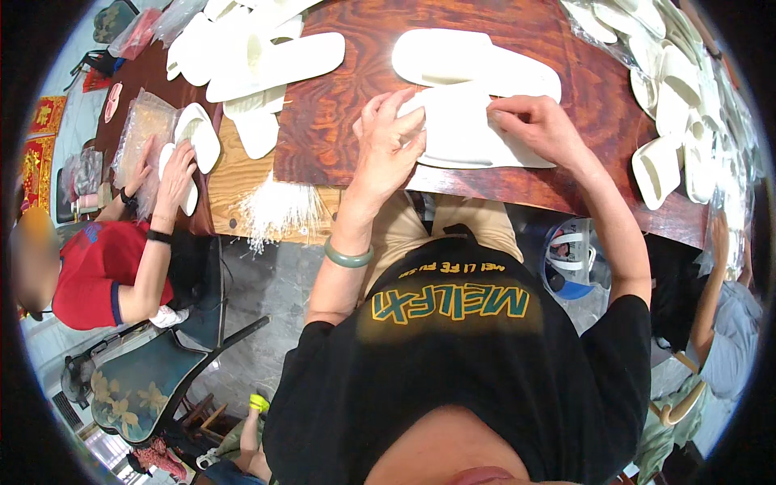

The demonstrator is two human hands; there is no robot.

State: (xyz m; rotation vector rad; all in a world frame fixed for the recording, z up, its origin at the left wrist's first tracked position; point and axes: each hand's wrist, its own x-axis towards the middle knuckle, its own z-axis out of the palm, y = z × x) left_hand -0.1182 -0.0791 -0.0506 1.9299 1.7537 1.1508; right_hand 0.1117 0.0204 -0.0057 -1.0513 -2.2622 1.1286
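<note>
Two white slippers lie side by side in front of me on the dark reddish wooden table. My left hand (390,137) is closed on the strap end of the nearer slipper (461,133), its fingers curled at the slipper's left side. Over the same slipper, my right hand (537,125) is pinched at the inner edge of the strap. Whatever sits between those fingertips is too small to make out. The farther slipper (444,58) rests just beyond, sole end to the right, with neither hand gripping it.
White slippers (275,65) are piled at the far left, more (675,89) at the right with clear plastic. A bundle of thin white strands (283,206) hangs at the table's left edge. At left, a person in red (113,271) handles slippers; another person's arms (715,283) show right.
</note>
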